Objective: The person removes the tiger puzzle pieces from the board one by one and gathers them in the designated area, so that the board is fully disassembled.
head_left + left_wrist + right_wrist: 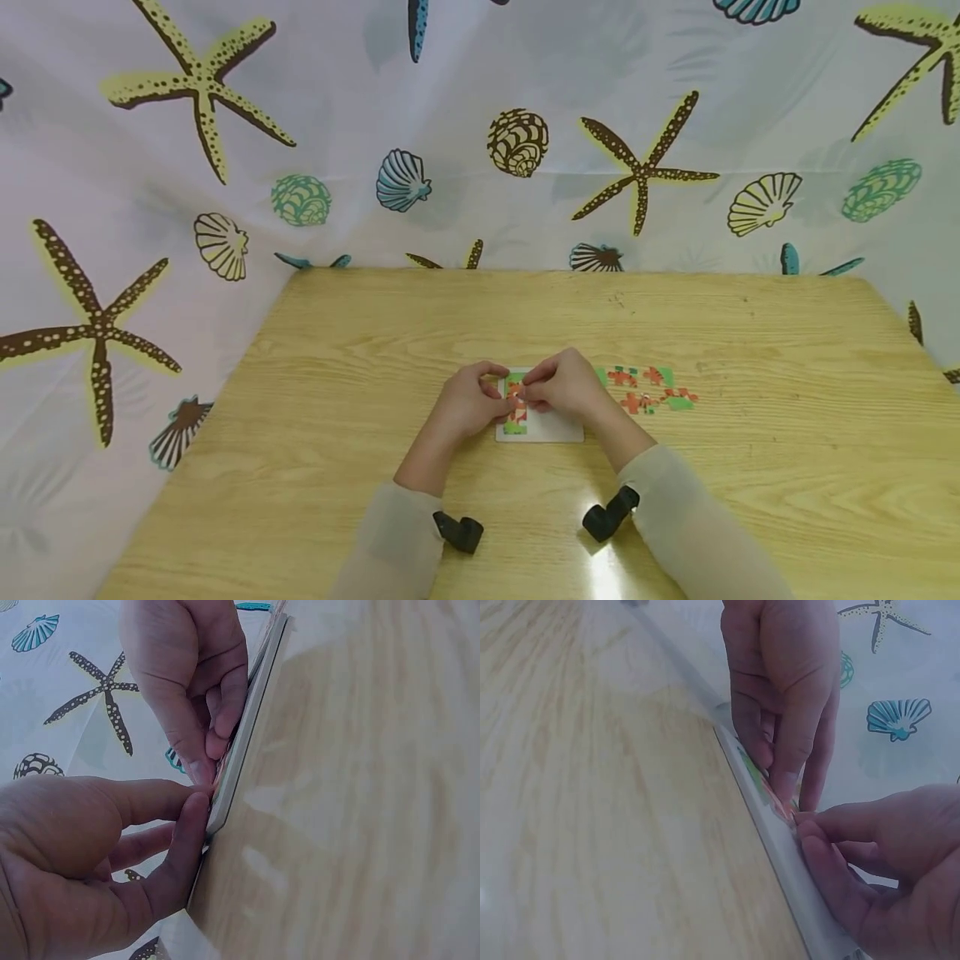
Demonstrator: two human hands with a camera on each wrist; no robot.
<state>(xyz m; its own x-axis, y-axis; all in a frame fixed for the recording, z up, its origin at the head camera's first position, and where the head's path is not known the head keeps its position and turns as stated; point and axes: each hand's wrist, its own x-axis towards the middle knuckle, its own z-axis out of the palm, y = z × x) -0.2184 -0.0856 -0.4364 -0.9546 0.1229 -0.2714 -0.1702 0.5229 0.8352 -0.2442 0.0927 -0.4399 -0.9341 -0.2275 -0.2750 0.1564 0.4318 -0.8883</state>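
A white puzzle board (556, 432) lies flat on the table, its left side covered by a strip of joined jigsaw pieces (515, 427) in green, orange and red. My left hand (471, 402) holds the board at its left side, with the thumb over the joined pieces and a fingertip near the upper left corner. From the right, my right hand (564, 385) pinches a small jigsaw piece at the strip's right edge, mostly hidden by the fingertips. Both hands' fingertips almost meet there. In the right wrist view, orange and green pieces (759, 776) show along the board's surface.
To the right of the board lie several loose jigsaw pieces (678, 399), orange and green, partly behind the right hand. The wooden table (360, 333) ends at a white cloth (465, 83) printed with starfish and shells. Black wrist cameras (459, 533) hang under both sleeves.
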